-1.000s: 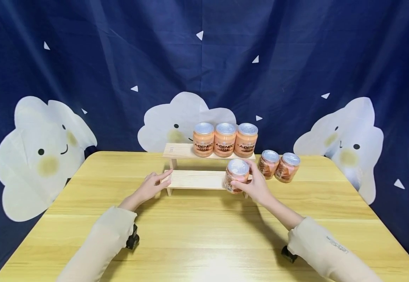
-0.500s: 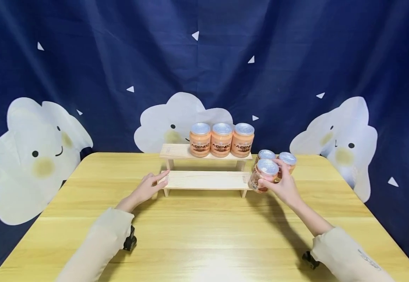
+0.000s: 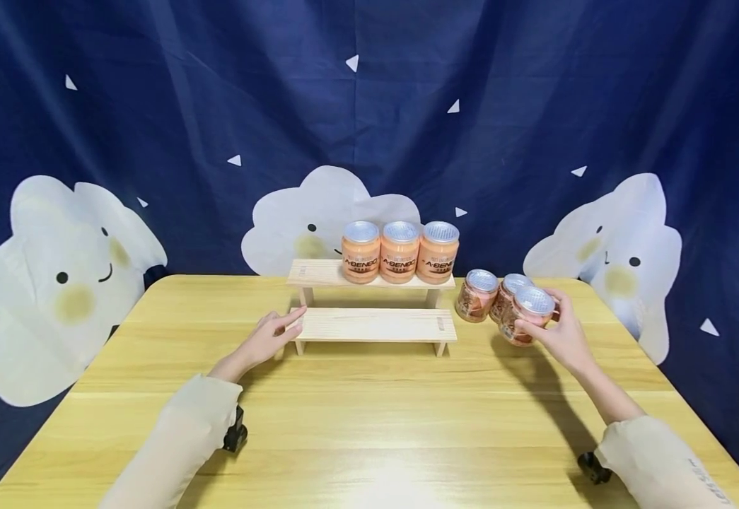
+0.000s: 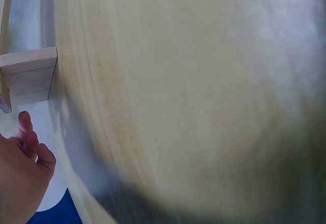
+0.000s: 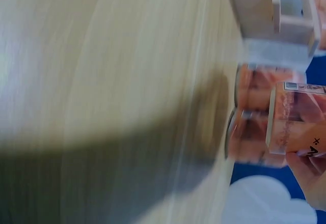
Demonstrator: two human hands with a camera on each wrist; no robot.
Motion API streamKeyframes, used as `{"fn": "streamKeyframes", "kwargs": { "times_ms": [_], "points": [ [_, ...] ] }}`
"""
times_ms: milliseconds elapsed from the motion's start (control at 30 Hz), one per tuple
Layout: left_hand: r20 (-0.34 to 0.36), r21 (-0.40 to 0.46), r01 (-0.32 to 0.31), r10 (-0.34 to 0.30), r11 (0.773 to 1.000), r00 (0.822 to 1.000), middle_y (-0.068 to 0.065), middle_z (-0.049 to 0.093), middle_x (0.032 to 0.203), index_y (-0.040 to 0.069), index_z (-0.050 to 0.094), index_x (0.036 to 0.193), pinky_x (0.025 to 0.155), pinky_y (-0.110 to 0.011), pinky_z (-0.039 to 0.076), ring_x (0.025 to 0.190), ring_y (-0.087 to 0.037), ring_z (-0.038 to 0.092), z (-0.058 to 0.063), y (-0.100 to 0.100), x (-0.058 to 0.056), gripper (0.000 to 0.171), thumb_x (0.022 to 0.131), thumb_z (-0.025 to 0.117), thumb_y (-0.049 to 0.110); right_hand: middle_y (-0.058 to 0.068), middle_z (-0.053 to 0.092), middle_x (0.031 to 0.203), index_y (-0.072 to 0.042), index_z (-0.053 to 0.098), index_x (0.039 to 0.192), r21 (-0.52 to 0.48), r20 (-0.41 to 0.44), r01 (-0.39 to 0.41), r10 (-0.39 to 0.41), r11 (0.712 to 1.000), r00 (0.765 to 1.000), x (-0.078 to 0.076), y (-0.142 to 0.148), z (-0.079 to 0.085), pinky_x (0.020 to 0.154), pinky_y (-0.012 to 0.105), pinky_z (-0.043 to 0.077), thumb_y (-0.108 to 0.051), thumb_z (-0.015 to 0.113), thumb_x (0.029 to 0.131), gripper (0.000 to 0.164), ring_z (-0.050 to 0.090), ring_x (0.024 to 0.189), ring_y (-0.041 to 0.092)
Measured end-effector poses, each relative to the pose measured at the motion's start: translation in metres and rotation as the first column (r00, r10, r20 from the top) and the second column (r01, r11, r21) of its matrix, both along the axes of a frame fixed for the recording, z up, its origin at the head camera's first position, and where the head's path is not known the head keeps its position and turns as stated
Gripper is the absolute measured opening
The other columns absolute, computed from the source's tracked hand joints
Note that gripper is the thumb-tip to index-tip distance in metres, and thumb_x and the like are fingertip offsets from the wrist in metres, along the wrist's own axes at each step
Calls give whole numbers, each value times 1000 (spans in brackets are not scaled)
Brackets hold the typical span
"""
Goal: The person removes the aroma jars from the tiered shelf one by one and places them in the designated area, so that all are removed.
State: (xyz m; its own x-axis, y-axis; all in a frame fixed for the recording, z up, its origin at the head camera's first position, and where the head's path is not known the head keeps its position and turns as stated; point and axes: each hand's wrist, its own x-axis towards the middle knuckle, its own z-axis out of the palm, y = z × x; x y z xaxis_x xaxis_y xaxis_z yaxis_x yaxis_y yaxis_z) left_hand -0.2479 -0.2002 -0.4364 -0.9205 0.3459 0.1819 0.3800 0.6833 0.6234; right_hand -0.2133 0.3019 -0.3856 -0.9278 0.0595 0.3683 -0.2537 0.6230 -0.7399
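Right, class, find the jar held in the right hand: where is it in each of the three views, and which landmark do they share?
Head: the held jar is right of centre, in the right hand.
Left wrist: it is not in this picture.
Right wrist: the held jar is at the right edge, around mid-height, cut off by the frame.
Shared landmark: the wooden stand, near centre, at left, and top right respectively.

- Tabletop (image 3: 369,403): yellow, wood-grained;
- Stand (image 3: 375,325), by the tabletop's far edge: pale, lightly grained;
- Stand jars (image 3: 399,253): orange, dark lettering, silver lids (image 3: 401,230);
- Other jars (image 3: 500,300), towards the far right corner: pink-orange, brown-patterned, silver-lidded;
- Curtain (image 3: 216,85): navy, white triangles (image 3: 353,63), white clouds (image 3: 38,233) with yellow cheeks (image 3: 75,304);
- Sleeves (image 3: 175,431): cream
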Motion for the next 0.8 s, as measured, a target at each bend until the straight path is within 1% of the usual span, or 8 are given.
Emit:
{"fn": "streamKeyframes", "kwargs": {
  "times_ms": [67,133,333,400,500,600,667,800],
  "points": [
    [4,-6,0,0,1000,1000,-2,35,70,8,44,136,65,-30,26,69,-17,29,0,0,-1,48,93,52,27,25,44,118,5,29,132,1,9,11,-11,1000,1000,-2,9,-3,71,15,35,-11,71,77,71,40,90,8],
    [11,-13,-1,1,1000,1000,-1,35,70,9,43,136,66,-30,26,69,-17,29,1,0,-1,48,93,52,28,27,42,119,6,28,132,3,26,28,-28,1000,999,-4,17,-5,71,13,35,-12,71,78,71,41,92,10],
    [25,-23,-8,8,1000,1000,-1,34,70,11,43,137,65,-31,25,71,-18,29,2,-1,-1,50,92,52,31,33,38,121,8,23,133,30,86,59,-61,998,994,-11,38,-12,72,15,32,-17,70,79,76,41,102,34],
    [29,-23,-7,8,1000,1000,-1,34,71,12,43,137,65,-31,25,71,-18,28,2,-1,-1,50,92,53,32,34,38,121,8,22,134,39,99,67,-71,997,993,-12,43,-13,77,21,33,-17,70,79,77,41,105,39],
    [37,-19,-11,12,1000,999,-1,33,71,13,43,137,65,-31,25,71,-18,28,1,-2,-2,50,92,53,32,36,37,122,9,21,134,42,117,73,-77,996,990,-16,48,-16,85,38,36,-18,70,80,78,40,108,43],
    [37,-25,-11,11,1000,999,-1,33,72,13,43,137,65,-31,25,71,-18,28,1,-2,-2,51,92,53,33,38,36,123,9,19,135,42,131,79,-84,996,988,-21,52,-18,89,53,32,-19,69,80,80,39,110,47],
    [34,-32,-8,9,999,999,-1,34,71,12,43,137,66,-31,25,71,-18,28,2,-2,-2,51,92,53,33,39,36,123,10,18,135,40,139,90,-95,995,986,-24,53,-19,90,56,31,-19,69,81,80,39,110,48],
    [31,-35,-12,13,999,999,-1,34,71,13,44,137,66,-31,26,71,-18,29,2,-2,-2,50,91,53,32,39,35,124,9,17,136,23,164,103,-106,994,981,-29,53,-20,91,55,30,-19,68,81,80,38,112,47]
  ]
}}
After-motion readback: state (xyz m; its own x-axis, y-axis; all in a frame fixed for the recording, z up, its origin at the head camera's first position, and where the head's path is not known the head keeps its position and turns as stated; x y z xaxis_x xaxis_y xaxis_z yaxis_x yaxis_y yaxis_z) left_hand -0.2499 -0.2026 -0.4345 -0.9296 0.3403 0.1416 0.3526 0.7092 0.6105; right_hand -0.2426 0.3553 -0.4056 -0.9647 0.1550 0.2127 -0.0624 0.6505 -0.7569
